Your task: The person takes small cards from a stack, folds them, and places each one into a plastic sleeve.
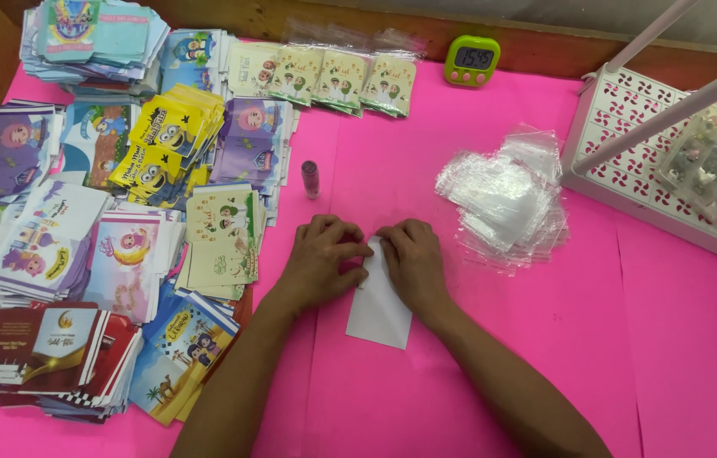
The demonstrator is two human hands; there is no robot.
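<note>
A small white envelope lies face down on the pink table cover in front of me. My left hand and my right hand both press on its far end, fingertips meeting at the flap. A small pink glue stick stands upright just beyond my left hand. To the right of my right hand lies a loose pile of clear plastic sleeves.
Several stacks of colourful printed envelopes cover the left side. A row of bagged envelopes and a green digital timer sit at the back. A white perforated rack stands at the right.
</note>
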